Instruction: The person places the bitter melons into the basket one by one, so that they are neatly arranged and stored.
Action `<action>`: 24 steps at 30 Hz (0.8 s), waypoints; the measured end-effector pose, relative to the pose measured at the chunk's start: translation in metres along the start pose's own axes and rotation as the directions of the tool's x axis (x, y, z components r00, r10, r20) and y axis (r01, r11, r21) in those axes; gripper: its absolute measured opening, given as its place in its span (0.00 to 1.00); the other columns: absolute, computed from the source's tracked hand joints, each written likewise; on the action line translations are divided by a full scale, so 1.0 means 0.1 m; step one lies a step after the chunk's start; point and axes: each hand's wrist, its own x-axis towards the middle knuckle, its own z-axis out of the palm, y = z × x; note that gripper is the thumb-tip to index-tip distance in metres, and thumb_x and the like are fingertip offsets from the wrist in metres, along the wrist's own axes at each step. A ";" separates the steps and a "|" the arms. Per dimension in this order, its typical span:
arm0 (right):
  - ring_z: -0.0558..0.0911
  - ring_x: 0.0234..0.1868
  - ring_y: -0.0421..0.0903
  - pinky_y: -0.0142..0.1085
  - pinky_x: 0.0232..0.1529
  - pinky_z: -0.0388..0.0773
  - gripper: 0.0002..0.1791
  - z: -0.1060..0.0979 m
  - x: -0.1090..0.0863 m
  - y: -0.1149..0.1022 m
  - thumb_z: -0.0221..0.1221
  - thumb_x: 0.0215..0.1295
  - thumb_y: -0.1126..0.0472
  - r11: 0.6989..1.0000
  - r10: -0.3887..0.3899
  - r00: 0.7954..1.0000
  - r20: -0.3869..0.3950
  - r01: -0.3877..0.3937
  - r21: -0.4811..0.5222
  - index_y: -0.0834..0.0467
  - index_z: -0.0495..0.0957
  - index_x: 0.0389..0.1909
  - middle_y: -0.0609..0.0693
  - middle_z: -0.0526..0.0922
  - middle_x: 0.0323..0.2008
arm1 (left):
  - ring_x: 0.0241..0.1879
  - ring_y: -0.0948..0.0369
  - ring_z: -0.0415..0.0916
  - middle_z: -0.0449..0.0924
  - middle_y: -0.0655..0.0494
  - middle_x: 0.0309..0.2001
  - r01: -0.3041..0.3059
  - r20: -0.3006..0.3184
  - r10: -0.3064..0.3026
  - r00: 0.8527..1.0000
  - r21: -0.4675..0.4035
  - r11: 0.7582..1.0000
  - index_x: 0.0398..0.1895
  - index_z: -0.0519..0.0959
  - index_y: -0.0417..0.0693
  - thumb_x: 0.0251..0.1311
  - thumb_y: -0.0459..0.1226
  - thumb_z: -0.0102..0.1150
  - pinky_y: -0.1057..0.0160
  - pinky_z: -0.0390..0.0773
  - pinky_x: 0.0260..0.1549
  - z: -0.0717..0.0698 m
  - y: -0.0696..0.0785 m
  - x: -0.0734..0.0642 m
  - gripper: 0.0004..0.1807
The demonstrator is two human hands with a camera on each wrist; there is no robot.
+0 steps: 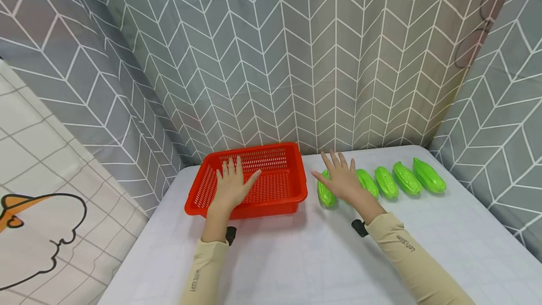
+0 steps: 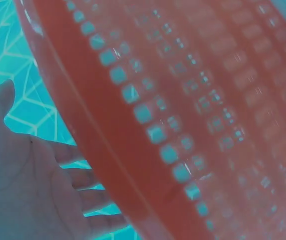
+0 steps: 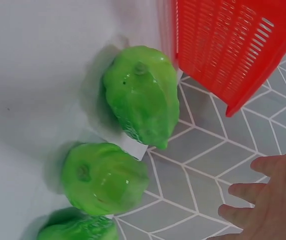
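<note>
My left hand (image 1: 230, 188) is stretched out over the near left part of the red plastic basket (image 1: 302, 178), its fingers spread and holding nothing. In the left wrist view the basket's wall (image 2: 97, 135) fills most of the picture, with the palm (image 2: 27, 175) at its left. My right hand (image 1: 340, 181) is held out with spread fingers and nothing in it, and it partly covers the leftmost shiny green bitter gourds. One such gourd (image 1: 325, 194) lies just right of the basket. The right wrist view shows a bumpy gourd (image 3: 143, 95) near the basket, apart from the fingers.
More green bitter gourds (image 1: 386, 182) lie in a row toward the right edge of the white table (image 1: 271, 262). Behind and beside it hang grey curtains (image 1: 271, 60) with white zigzag lines. A tiled panel with a cartoon drawing (image 1: 42, 229) stands at left.
</note>
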 end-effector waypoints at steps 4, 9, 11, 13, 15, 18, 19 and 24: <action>0.42 0.70 0.63 0.64 0.64 0.36 0.43 0.03 -0.01 0.01 0.39 0.63 0.33 1.000 -0.005 1.000 -0.004 0.005 0.005 0.54 0.44 0.71 0.61 0.44 0.71 | 0.70 0.41 0.32 0.37 0.39 0.72 0.032 -0.017 -0.032 0.999 -0.007 0.999 0.71 0.38 0.43 0.55 0.71 0.25 0.37 0.36 0.64 -0.06 -0.17 0.00 0.52; 0.44 0.70 0.64 0.64 0.64 0.38 0.42 0.06 -0.01 0.02 0.39 0.64 0.34 1.000 -0.004 1.000 -0.008 0.005 0.011 0.56 0.45 0.71 0.62 0.47 0.70 | 0.69 0.37 0.33 0.37 0.36 0.71 0.076 -0.028 -0.077 0.997 -0.030 0.997 0.71 0.37 0.43 0.55 0.70 0.25 0.33 0.34 0.61 -0.15 -0.44 -0.01 0.52; 0.44 0.70 0.64 0.64 0.64 0.38 0.42 0.07 -0.01 0.02 0.40 0.64 0.34 1.000 -0.003 1.000 -0.010 0.003 0.023 0.56 0.46 0.71 0.62 0.48 0.70 | 0.68 0.35 0.32 0.35 0.34 0.70 0.094 -0.029 -0.096 0.995 -0.049 0.994 0.71 0.35 0.42 0.56 0.70 0.25 0.31 0.32 0.59 -0.19 -0.56 -0.01 0.52; 0.45 0.70 0.64 0.64 0.64 0.38 0.42 0.09 -0.01 0.03 0.40 0.64 0.35 0.999 -0.002 1.000 -0.009 0.002 0.042 0.56 0.47 0.70 0.62 0.48 0.70 | 0.67 0.33 0.31 0.34 0.32 0.70 0.119 -0.030 -0.121 0.992 -0.072 0.990 0.71 0.34 0.42 0.56 0.70 0.26 0.29 0.31 0.58 -0.21 -0.69 -0.01 0.52; 0.46 0.69 0.64 0.64 0.64 0.39 0.42 0.12 -0.02 0.04 0.40 0.63 0.34 0.999 -0.002 1.000 -0.008 0.003 0.052 0.56 0.48 0.70 0.62 0.49 0.70 | 0.67 0.32 0.30 0.32 0.31 0.70 0.146 -0.023 -0.149 0.989 -0.088 0.985 0.71 0.32 0.41 0.56 0.70 0.25 0.28 0.30 0.56 -0.24 -0.81 -0.03 0.52; 0.47 0.69 0.64 0.63 0.64 0.40 0.41 0.18 -0.01 0.05 0.41 0.64 0.35 0.997 -0.006 1.000 -0.012 0.007 0.079 0.57 0.49 0.70 0.62 0.50 0.69 | 0.66 0.32 0.30 0.31 0.30 0.69 0.192 0.010 -0.192 0.981 -0.112 0.975 0.70 0.31 0.40 0.57 0.69 0.24 0.28 0.32 0.56 -0.26 -0.97 -0.04 0.51; 0.48 0.69 0.65 0.63 0.64 0.41 0.41 0.19 -0.01 0.05 0.41 0.64 0.35 0.996 -0.010 1.000 -0.016 0.011 0.086 0.57 0.49 0.70 0.63 0.51 0.69 | 0.66 0.31 0.31 0.31 0.29 0.69 0.210 0.024 -0.208 0.978 -0.118 0.971 0.70 0.31 0.40 0.57 0.68 0.24 0.28 0.33 0.56 -0.27 -1.01 -0.04 0.51; 0.50 0.68 0.66 0.62 0.64 0.44 0.41 0.25 -0.03 0.06 0.41 0.64 0.35 0.989 -0.013 1.000 -0.023 0.016 0.149 0.58 0.48 0.70 0.64 0.51 0.69 | 0.66 0.31 0.35 0.34 0.28 0.68 0.277 0.079 -0.268 0.960 -0.144 0.950 0.70 0.32 0.38 0.57 0.69 0.20 0.29 0.39 0.57 -0.23 -1.21 -0.07 0.52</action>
